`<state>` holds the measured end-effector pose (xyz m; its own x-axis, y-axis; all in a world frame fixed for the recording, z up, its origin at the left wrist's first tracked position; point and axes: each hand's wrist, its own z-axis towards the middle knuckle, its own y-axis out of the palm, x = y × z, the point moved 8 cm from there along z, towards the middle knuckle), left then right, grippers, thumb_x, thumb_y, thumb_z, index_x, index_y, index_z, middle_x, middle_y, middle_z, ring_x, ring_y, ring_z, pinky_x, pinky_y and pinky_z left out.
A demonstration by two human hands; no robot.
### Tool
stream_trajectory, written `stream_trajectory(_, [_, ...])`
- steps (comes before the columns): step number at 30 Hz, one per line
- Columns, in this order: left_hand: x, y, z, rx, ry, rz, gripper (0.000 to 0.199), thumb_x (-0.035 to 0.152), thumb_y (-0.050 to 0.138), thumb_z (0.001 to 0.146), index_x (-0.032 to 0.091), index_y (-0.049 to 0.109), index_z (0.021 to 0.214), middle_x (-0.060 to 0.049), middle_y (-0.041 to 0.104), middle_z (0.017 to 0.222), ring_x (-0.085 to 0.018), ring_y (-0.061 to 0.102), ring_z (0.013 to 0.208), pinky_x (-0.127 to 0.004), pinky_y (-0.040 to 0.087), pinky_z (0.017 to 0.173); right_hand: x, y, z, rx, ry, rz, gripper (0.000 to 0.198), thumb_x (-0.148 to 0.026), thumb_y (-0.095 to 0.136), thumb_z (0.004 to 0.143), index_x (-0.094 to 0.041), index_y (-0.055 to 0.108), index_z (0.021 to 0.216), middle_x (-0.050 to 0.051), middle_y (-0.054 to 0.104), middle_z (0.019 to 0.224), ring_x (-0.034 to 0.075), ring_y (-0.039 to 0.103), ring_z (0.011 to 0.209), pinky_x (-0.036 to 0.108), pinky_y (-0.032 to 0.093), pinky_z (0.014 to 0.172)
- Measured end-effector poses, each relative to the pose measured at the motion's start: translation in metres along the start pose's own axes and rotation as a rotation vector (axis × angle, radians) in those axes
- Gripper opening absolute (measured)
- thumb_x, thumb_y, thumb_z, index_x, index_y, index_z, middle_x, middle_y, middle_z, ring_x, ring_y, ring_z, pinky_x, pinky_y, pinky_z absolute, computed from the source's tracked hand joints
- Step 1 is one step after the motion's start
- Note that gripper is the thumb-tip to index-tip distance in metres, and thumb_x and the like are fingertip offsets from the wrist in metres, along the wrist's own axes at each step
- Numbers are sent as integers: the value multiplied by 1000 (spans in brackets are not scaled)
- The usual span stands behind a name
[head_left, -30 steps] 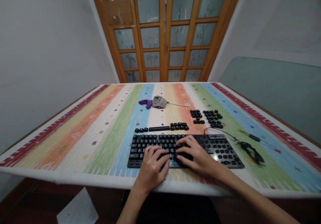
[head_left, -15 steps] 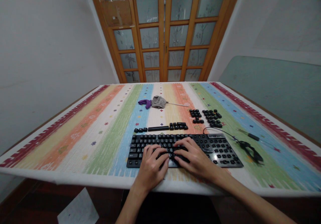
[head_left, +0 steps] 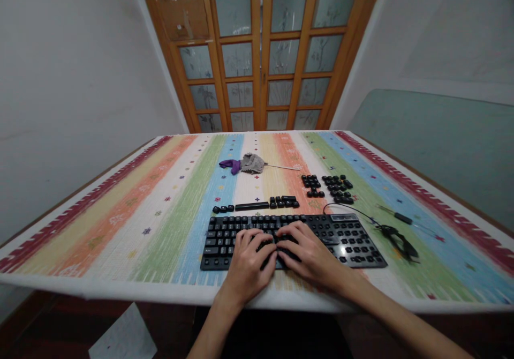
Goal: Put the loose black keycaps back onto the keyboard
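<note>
A black keyboard (head_left: 217,244) lies near the front edge of the table, its right-hand part bare of keycaps while the left part still carries them. My left hand (head_left: 252,262) rests over the middle keys, fingers bent and apart. From the right, my right hand (head_left: 307,254) lies on the keys with its fingers spread and curved. The fingertips of both hands meet or nearly meet; the keys under them are hidden. Behind the keyboard is a row of removed keycaps, including a long space bar (head_left: 251,206). More loose keycaps (head_left: 337,187) sit in groups farther right.
A grey and purple cloth (head_left: 252,163) lies at the back with a thin metal rod beside it. To the right are a black-handled screwdriver (head_left: 402,218) and the bundled keyboard cable (head_left: 399,244). A striped tablecloth (head_left: 160,203) covers the table. Wooden glass doors (head_left: 261,53) stand beyond.
My left hand has moved slightly right, and its fingertips are closer to those of my right hand. The right hand stays nearly in place. The whole view has shifted slightly.
</note>
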<state>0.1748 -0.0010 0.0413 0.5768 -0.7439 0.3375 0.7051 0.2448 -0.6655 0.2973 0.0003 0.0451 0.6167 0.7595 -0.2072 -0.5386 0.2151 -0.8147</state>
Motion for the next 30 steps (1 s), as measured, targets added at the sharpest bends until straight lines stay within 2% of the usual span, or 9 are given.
stream_trajectory(4, [-2, 3, 0, 0, -10, -5, 13, 15, 62, 89, 20, 70, 97, -6, 70, 104, -25, 57, 105, -46, 45, 93, 1, -2, 1, 10, 5, 20, 20, -18, 56, 94, -20, 72, 105, 13, 65, 108, 26, 57, 103, 47, 54, 88])
stream_trajectory(10, [-5, 3, -2, -5, -10, 9, 12, 17, 63, 90, 22, 72, 96, -7, 69, 106, -25, 56, 107, -46, 46, 93, 9, -3, -2, 55, 74, 117, 16, -19, 58, 93, -22, 73, 99, 12, 65, 105, 25, 58, 101, 46, 55, 87])
stream_trajectory(16, [-3, 5, -4, -21, -1, 54, 13, 16, 62, 91, 23, 71, 98, -6, 69, 108, -27, 54, 111, -48, 42, 97, 9, -1, -3, 35, 105, 176, 13, -18, 59, 93, -21, 72, 93, 11, 64, 105, 25, 56, 101, 44, 54, 86])
stream_trajectory(25, [2, 9, -6, -23, 17, 139, 12, 15, 62, 87, 21, 71, 93, -7, 68, 107, -28, 55, 110, -49, 42, 95, 9, 7, -5, -19, 149, 68, 12, -16, 63, 88, -21, 71, 80, 10, 65, 106, 26, 55, 100, 48, 48, 87])
stream_trajectory(30, [3, 7, -8, -5, 20, 101, 14, 13, 59, 89, 20, 69, 97, -7, 69, 105, -27, 56, 108, -48, 43, 96, 18, -4, 8, -15, 137, 103, 9, -17, 65, 86, -21, 72, 82, 10, 63, 110, 27, 54, 106, 48, 46, 93])
